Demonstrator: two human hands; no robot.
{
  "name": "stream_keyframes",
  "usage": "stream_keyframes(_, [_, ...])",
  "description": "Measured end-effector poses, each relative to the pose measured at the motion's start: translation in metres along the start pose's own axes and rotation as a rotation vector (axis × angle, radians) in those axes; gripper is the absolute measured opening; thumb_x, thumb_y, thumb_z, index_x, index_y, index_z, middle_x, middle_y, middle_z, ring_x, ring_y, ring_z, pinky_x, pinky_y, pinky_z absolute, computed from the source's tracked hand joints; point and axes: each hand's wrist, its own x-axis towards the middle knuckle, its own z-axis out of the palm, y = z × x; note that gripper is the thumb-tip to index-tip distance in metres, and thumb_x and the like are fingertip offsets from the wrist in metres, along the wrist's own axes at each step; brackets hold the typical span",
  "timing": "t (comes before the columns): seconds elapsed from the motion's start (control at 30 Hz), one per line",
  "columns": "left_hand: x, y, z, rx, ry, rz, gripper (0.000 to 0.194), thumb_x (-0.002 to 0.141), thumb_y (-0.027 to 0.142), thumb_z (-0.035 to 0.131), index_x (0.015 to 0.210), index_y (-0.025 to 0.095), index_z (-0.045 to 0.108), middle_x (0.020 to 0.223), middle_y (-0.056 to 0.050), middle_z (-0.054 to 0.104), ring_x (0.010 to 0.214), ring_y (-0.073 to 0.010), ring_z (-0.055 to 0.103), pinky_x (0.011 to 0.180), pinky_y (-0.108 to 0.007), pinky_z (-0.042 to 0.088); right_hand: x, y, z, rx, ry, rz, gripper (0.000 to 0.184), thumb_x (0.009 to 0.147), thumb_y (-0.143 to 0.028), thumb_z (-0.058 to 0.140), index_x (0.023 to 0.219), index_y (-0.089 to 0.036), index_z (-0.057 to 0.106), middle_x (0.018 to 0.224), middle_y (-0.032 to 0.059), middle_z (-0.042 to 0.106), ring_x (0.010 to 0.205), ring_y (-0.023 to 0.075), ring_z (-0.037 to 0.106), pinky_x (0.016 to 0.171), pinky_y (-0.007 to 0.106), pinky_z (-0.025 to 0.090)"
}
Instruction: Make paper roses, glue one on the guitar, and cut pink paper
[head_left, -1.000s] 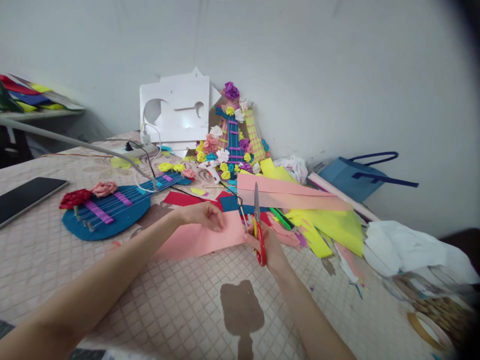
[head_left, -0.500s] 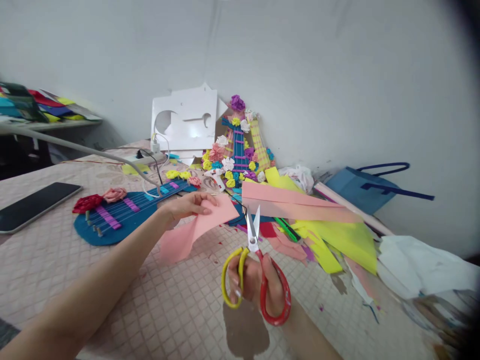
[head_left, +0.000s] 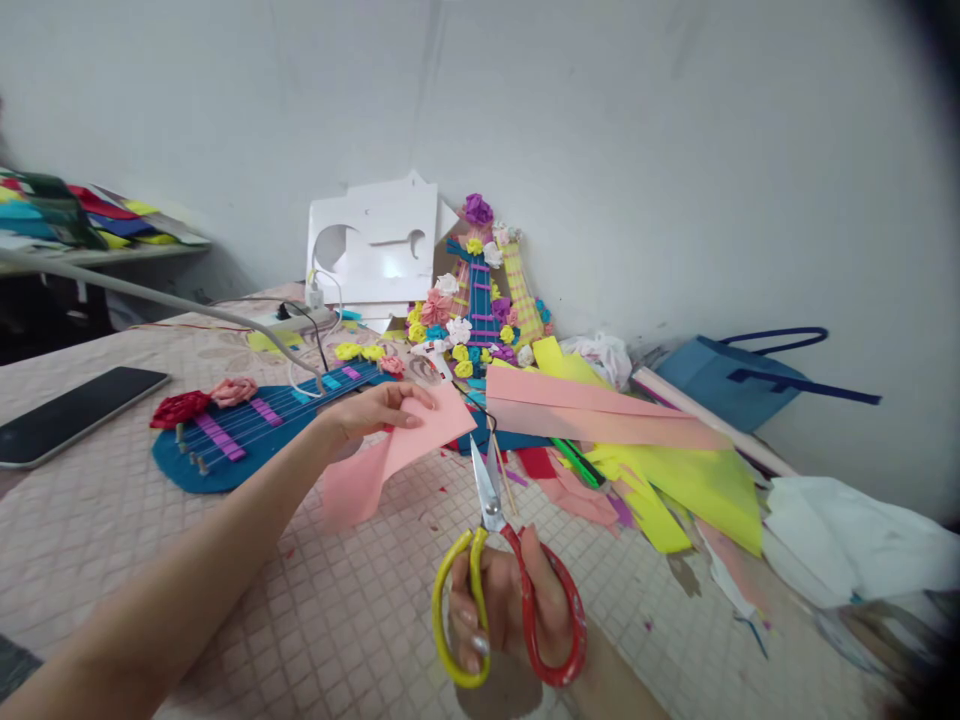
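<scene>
My left hand (head_left: 388, 408) pinches a piece of pink paper (head_left: 431, 430) between thumb and fingers. One end of the paper hangs down toward the table on the left. My right hand (head_left: 506, 605) grips scissors (head_left: 491, 510) with one yellow and one red handle loop, its fingers through them. The blades are slightly apart and point up, just below the paper's right corner. Left of and behind my left arm lies a blue guitar-shaped craft (head_left: 270, 425) with strings, purple strips and paper flowers.
Pink strips (head_left: 600, 405), yellow paper (head_left: 690, 480) and a green cutter (head_left: 576, 460) lie to the right. Flower-trimmed guitar crafts (head_left: 484, 290) lean on the wall. A phone (head_left: 82, 412), a glue gun (head_left: 435, 355), a blue bag (head_left: 727, 380) and a white plastic bag (head_left: 862, 535) surround the work area.
The scissors have come nearer to me and shifted a little left, their blades tilting left and closing slightly. My left hand and the pink paper stay nearly still.
</scene>
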Motion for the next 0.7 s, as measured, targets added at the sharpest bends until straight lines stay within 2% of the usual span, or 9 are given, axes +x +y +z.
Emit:
stream_keyframes(0.13, [0.0, 0.0, 0.0, 0.043, 0.0, 0.025, 0.031, 0.065, 0.022, 0.077, 0.094, 0.017, 0.066, 0.081, 0.0, 0.063, 0.055, -0.0059, 0.051, 0.048, -0.017, 0.036, 0.0, 0.001, 0.0, 0.016, 0.007, 0.012, 0.085, 0.077, -0.081, 0.02, 0.096, -0.008, 0.06, 0.073, 0.0043, 0.05, 0.057, 0.012, 0.047, 0.056, 0.029, 0.045])
stream_keyframes(0.27, [-0.001, 0.005, 0.005, 0.098, -0.025, 0.073, 0.028, 0.065, 0.021, 0.076, 0.092, 0.018, 0.068, 0.099, -0.004, 0.065, 0.078, -0.0112, 0.059, 0.064, -0.02, 0.044, 0.0, 0.0, -0.002, 0.027, 0.016, 0.022, 0.084, 0.075, -0.082, 0.024, 0.098, -0.008, 0.06, 0.071, 0.0038, 0.05, 0.055, 0.0116, 0.047, 0.056, 0.03, 0.045])
stream_keyframes(0.4, [-0.002, 0.01, 0.008, 0.131, -0.076, 0.092, 0.027, 0.067, 0.019, 0.075, 0.093, 0.019, 0.068, 0.105, -0.004, 0.064, 0.097, -0.0146, 0.057, 0.08, -0.022, 0.044, 0.001, -0.003, -0.002, 0.019, 0.0, 0.048, 0.084, 0.076, -0.081, 0.025, 0.097, -0.008, 0.059, 0.071, 0.0038, 0.05, 0.056, 0.0122, 0.047, 0.056, 0.03, 0.045])
stream_keyframes(0.53, [-0.002, 0.012, 0.008, 0.129, -0.132, 0.091, 0.027, 0.068, 0.017, 0.075, 0.094, 0.02, 0.068, 0.107, -0.003, 0.064, 0.099, -0.0141, 0.057, 0.082, -0.023, 0.045, 0.001, -0.003, -0.003, 0.038, -0.007, 0.065, 0.082, 0.076, -0.081, 0.026, 0.096, -0.008, 0.058, 0.072, 0.0039, 0.05, 0.055, 0.0119, 0.047, 0.055, 0.03, 0.045])
stream_keyframes(0.7, [-0.003, 0.017, 0.009, 0.15, -0.168, 0.072, 0.025, 0.068, 0.017, 0.075, 0.092, 0.02, 0.069, 0.1, -0.003, 0.068, 0.093, -0.013, 0.06, 0.078, -0.023, 0.047, -0.001, 0.003, -0.011, 0.085, 0.005, 0.08, 0.085, 0.076, -0.082, 0.019, 0.097, -0.009, 0.057, 0.074, 0.0049, 0.051, 0.056, 0.0124, 0.05, 0.054, 0.03, 0.045])
